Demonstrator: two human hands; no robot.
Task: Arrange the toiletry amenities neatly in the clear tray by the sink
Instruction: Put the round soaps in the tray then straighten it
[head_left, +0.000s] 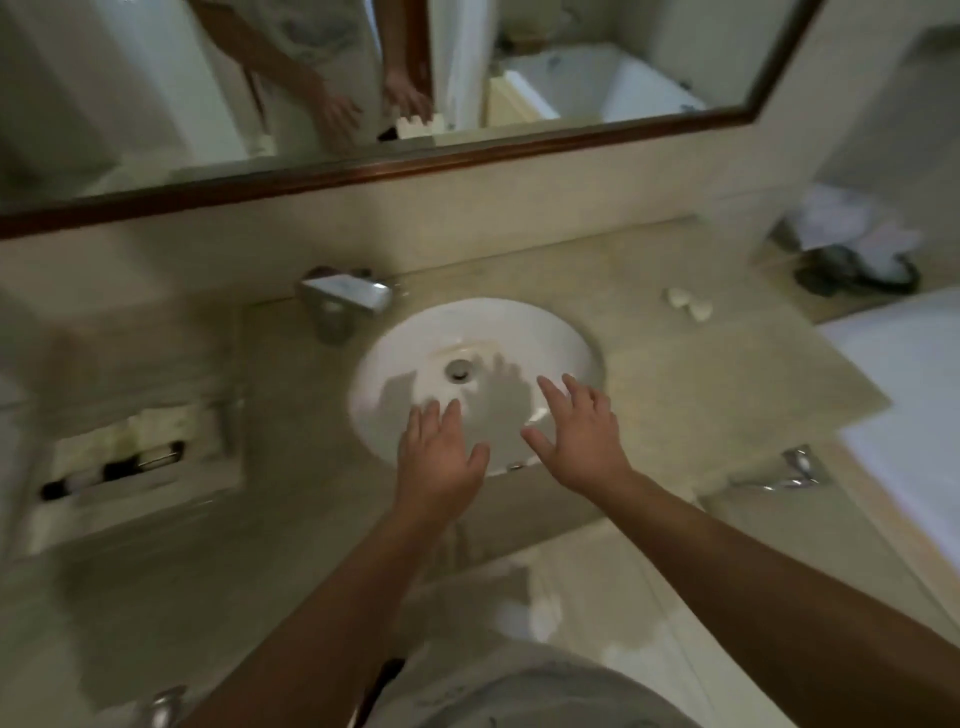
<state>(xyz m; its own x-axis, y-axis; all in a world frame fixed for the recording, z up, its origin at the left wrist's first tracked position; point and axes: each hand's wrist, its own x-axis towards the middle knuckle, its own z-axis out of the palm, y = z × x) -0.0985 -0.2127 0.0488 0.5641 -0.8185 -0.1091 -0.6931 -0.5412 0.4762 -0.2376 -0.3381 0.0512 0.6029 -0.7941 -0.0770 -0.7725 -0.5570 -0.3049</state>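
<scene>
The clear tray (218, 470) lies on the beige counter left of the sink, blurred by motion. Inside it I make out pale bottles with dark caps (117, 470) lying side by side. Two small white items (688, 304) rest on the counter to the right of the basin. My left hand (439, 462) hovers over the front rim of the white sink (519, 332), fingers spread, holding nothing. My right hand (579, 431) is beside it over the basin, also flat and empty. Both hands are well apart from the tray.
A chrome faucet (345, 299) stands behind the basin at the left. A wood-framed mirror (363, 171) runs along the wall. A bathtub (914, 395) borders the counter on the right. A dark bin with white cloth (857, 254) sits at the far right.
</scene>
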